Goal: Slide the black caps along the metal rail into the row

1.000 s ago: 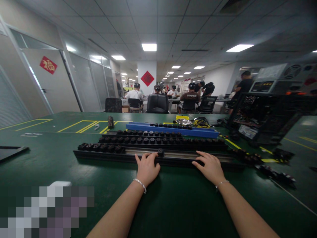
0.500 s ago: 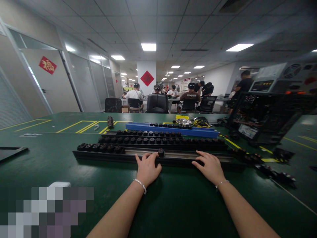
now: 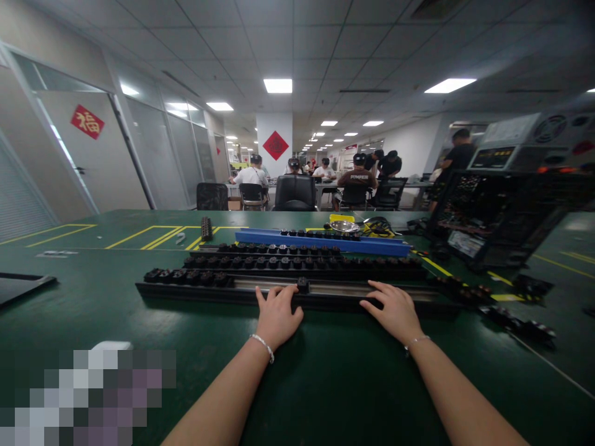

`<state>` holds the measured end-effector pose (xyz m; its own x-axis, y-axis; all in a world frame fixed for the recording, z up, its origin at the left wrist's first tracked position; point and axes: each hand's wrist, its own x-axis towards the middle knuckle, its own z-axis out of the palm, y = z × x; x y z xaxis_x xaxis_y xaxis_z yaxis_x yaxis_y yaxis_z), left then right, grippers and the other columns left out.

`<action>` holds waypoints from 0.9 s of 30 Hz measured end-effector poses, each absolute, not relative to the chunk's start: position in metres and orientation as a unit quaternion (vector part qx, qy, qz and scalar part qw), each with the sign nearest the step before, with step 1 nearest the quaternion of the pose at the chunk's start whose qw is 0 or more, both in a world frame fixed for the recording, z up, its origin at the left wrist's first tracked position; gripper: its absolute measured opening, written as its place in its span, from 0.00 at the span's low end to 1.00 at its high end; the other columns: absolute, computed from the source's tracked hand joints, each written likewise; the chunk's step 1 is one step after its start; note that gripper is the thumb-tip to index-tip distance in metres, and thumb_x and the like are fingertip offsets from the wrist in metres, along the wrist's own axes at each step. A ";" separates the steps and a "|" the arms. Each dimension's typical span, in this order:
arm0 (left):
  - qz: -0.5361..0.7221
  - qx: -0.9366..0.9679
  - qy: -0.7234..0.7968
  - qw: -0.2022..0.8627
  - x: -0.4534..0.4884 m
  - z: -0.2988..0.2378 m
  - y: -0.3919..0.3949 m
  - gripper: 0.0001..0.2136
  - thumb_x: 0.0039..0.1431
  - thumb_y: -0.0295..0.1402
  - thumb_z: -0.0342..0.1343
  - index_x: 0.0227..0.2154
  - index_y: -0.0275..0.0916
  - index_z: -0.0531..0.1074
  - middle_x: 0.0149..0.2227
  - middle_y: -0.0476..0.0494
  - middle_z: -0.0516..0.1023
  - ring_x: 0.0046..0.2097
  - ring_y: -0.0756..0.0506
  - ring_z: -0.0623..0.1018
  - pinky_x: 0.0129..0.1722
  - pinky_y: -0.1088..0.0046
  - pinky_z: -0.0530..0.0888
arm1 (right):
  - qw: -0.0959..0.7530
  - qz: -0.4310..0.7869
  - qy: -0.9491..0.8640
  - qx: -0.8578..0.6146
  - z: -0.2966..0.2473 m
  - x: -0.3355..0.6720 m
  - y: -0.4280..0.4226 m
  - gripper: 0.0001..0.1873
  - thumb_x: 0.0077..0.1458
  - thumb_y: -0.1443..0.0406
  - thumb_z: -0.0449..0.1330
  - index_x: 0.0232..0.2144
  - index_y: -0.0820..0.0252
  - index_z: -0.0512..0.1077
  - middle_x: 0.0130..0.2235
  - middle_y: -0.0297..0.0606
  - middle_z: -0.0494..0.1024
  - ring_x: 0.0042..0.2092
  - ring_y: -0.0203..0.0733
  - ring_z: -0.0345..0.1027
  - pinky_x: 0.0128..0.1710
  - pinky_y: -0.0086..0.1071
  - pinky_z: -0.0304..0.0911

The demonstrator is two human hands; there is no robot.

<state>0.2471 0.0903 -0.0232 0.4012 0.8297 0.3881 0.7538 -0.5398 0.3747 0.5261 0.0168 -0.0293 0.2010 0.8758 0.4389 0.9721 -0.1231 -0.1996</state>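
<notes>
A long black rail (image 3: 195, 291) lies across the green table (image 3: 325, 378) in front of me, with several small black parts clustered at its left end and one lone black part (image 3: 302, 285) at its middle. My left hand (image 3: 276, 314) rests on the rail's near edge just below that part, fingers stretched flat. My right hand (image 3: 395, 311) lies flat on the rail further right, fingers spread. Neither hand holds anything.
Behind the near rail lie a second black rail (image 3: 288, 261) full of parts and a blue rail (image 3: 325, 241). An open black computer case (image 3: 493, 217) stands at the right, with loose black parts (image 3: 515, 322) near it. Several seated people work at far tables.
</notes>
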 end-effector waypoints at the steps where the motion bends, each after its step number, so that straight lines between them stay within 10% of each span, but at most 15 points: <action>1: 0.272 0.835 0.474 0.070 0.247 -0.023 0.090 0.17 0.52 0.35 0.52 0.47 0.47 0.66 0.50 0.48 0.73 0.54 0.41 0.66 0.59 0.37 0.34 | 0.224 -0.105 -0.622 -0.742 -0.029 0.526 0.017 0.25 0.51 0.44 0.48 0.32 0.50 0.76 0.54 0.35 0.70 0.56 0.50 0.58 0.55 0.51 0.47; 27: 0.248 0.842 0.475 0.062 0.250 -0.020 0.086 0.18 0.52 0.35 0.52 0.48 0.47 0.65 0.52 0.48 0.72 0.55 0.40 0.65 0.60 0.39 0.35 | 0.230 -0.128 -0.624 -0.736 -0.033 0.528 0.019 0.23 0.50 0.44 0.49 0.30 0.50 0.76 0.53 0.35 0.71 0.55 0.49 0.60 0.53 0.50 0.50</action>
